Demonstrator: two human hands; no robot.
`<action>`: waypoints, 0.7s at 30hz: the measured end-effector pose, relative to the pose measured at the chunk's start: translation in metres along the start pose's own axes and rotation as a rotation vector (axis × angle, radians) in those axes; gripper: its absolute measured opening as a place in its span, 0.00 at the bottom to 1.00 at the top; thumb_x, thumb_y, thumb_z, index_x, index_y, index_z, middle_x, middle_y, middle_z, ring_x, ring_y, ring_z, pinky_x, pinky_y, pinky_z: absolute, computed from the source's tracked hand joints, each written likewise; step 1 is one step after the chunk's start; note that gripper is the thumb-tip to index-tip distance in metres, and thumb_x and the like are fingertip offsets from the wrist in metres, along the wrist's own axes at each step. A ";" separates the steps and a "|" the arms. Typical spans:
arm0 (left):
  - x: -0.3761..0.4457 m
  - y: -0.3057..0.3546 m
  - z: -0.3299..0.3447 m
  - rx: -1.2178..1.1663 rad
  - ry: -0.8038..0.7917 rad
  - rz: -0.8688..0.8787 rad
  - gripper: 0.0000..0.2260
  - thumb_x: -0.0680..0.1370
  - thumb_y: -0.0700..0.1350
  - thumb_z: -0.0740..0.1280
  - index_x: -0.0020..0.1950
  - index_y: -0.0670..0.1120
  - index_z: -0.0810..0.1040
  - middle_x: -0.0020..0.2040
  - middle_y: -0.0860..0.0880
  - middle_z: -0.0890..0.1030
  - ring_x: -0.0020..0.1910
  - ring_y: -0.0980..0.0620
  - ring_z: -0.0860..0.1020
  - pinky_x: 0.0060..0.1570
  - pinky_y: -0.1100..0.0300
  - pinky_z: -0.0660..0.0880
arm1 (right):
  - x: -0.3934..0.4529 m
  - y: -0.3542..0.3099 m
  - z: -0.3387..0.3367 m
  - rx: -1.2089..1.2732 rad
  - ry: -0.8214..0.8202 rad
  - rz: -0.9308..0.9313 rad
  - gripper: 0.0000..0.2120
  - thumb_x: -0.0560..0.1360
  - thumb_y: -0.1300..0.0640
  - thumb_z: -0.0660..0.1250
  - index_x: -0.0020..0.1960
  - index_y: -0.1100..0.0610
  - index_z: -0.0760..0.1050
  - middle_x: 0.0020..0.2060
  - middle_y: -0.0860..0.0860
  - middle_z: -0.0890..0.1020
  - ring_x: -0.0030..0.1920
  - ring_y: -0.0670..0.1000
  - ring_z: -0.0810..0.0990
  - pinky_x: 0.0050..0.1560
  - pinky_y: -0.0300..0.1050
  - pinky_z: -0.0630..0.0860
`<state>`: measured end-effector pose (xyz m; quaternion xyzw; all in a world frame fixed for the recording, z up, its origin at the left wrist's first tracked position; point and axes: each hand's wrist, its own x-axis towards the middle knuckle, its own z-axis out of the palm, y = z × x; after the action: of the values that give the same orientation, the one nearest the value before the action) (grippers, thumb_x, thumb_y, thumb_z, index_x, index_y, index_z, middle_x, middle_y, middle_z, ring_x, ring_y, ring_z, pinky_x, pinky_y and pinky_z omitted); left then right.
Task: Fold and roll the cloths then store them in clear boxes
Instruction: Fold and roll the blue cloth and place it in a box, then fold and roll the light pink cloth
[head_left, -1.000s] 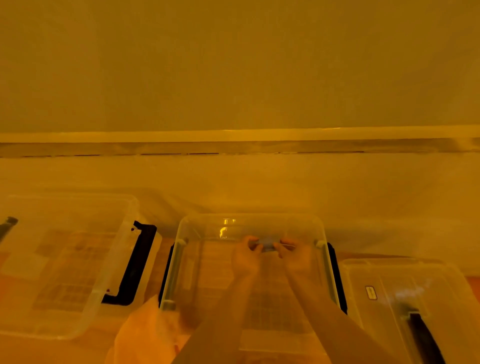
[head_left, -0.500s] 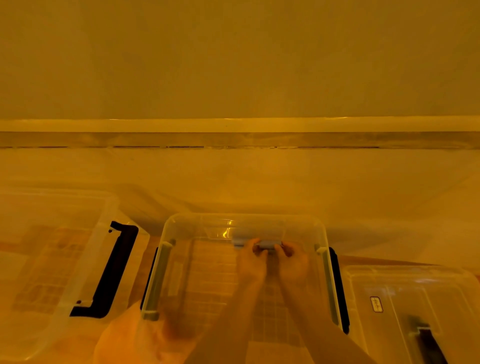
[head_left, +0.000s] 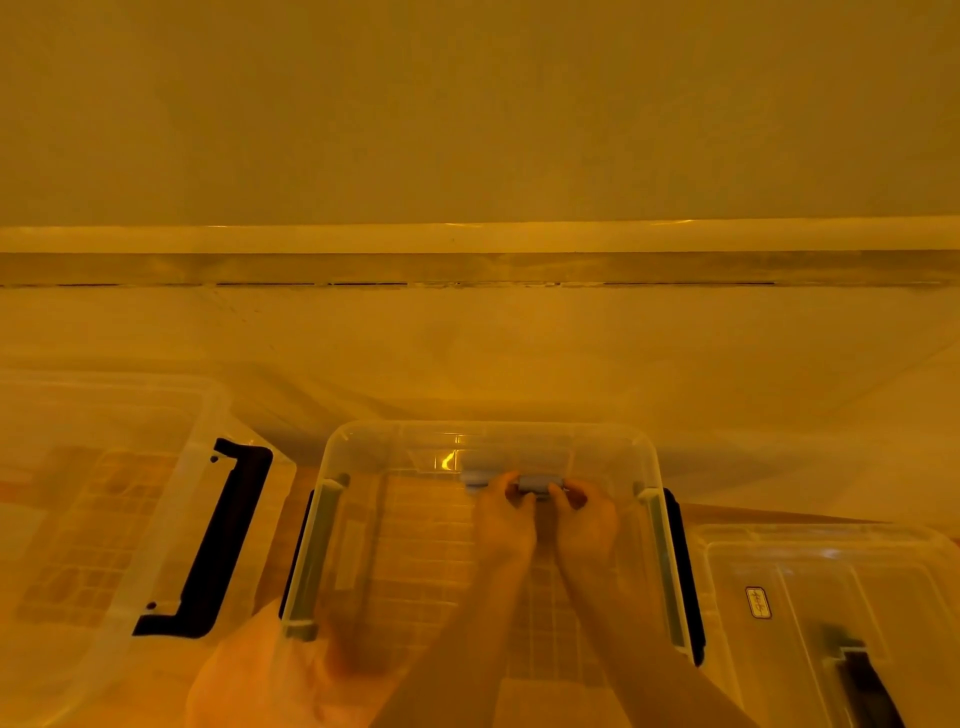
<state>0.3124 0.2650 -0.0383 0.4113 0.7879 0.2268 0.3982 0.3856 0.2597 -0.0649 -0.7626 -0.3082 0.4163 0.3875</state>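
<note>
Amber light over a covered surface (head_left: 467, 364). My left hand (head_left: 505, 525) and right hand (head_left: 586, 522) each pinch the grey rolled cloth (head_left: 511, 480) at the far wall inside the middle box (head_left: 332, 467). Soft, light; best held at both ends to stay rolled. Fingertips and cloth's texture indistinct; neighbouring boxes cut off.

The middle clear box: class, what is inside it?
Inside the middle clear box, both hands hold a rolled grey cloth near the far wall. The fingers cover part of it.
</note>
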 end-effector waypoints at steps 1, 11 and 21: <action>0.000 0.000 0.000 -0.009 -0.001 -0.001 0.17 0.78 0.40 0.65 0.67 0.44 0.72 0.65 0.45 0.75 0.63 0.47 0.73 0.56 0.64 0.68 | 0.001 0.000 -0.001 0.007 -0.006 0.025 0.15 0.75 0.62 0.67 0.59 0.68 0.74 0.56 0.64 0.77 0.59 0.62 0.75 0.59 0.51 0.70; -0.004 -0.003 -0.012 -0.159 -0.005 -0.017 0.17 0.76 0.37 0.66 0.65 0.42 0.74 0.62 0.42 0.76 0.61 0.44 0.74 0.53 0.65 0.69 | -0.006 -0.005 -0.006 -0.028 0.040 -0.068 0.10 0.72 0.62 0.71 0.51 0.65 0.78 0.48 0.61 0.81 0.50 0.59 0.79 0.47 0.38 0.67; -0.031 0.008 -0.063 -0.314 0.024 0.090 0.18 0.72 0.36 0.71 0.61 0.35 0.74 0.58 0.35 0.76 0.54 0.45 0.74 0.47 0.69 0.73 | -0.043 -0.039 -0.027 0.032 -0.034 -0.184 0.02 0.75 0.61 0.68 0.45 0.59 0.76 0.38 0.50 0.77 0.42 0.46 0.79 0.41 0.42 0.70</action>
<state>0.2760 0.2418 0.0173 0.3761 0.7284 0.3696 0.4375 0.3839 0.2364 -0.0050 -0.7176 -0.3769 0.3966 0.4309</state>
